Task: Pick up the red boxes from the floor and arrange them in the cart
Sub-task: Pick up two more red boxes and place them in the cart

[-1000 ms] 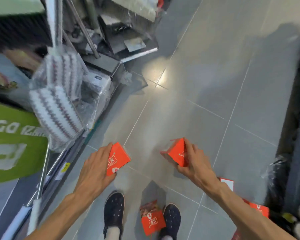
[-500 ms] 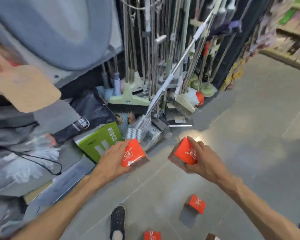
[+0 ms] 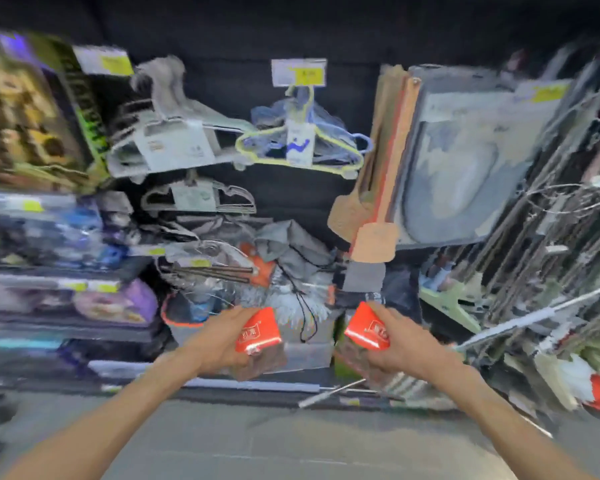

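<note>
Frame heavily motion-blurred. Left hand [image 3: 219, 341] wrapped around one red box [image 3: 257, 331], fingers curled behind it, printed face toward camera. Right hand [image 3: 400, 344] clamped on second red box [image 3: 367, 329], fingers over its top edge, box tilted. Both boxes held apart at mid-air, in front of and below the yellow hanger [image 3: 302, 152] on the shelf display. Grey floor [image 3: 291, 445] beneath forearms. Cart not visible.

both forearms are bare from the elbow down, with no sleeves in view. the left hand [image 3: 219, 341] and right hand [image 3: 400, 344] wear no gloves, rings or watch.
</note>
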Demonstrator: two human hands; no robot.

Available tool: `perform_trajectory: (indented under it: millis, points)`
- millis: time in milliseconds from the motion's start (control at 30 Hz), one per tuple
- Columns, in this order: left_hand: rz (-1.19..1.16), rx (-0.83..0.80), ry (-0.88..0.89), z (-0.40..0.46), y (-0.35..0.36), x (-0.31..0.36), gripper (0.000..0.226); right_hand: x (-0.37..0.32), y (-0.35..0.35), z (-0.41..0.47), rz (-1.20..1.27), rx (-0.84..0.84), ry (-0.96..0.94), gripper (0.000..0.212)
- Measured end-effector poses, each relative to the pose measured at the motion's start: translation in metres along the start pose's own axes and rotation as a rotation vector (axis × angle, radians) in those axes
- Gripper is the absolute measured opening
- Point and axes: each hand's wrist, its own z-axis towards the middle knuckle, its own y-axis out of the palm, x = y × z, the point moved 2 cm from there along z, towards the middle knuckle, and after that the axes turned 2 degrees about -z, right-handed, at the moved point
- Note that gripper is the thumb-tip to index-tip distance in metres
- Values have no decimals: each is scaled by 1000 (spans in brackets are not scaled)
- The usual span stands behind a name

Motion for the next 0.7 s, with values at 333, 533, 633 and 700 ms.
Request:
perform_trajectory:
  millis: [333, 533, 633, 700]
  points:
    - [-43, 167, -333, -258, -104, -247, 102, -365, 42, 91, -14, -66, -466, 111]
    - [-70, 287, -597, -410, -142, -352, 101, -571, 85, 119, 32, -170, -707, 113]
    - [-65, 346, -712, -473, -156, -395, 100, -663, 108, 131, 57, -234, -815, 107]
    - [-83, 367, -783, -509, -164, -422, 101, -722, 120, 137, 59, -263, -904, 101]
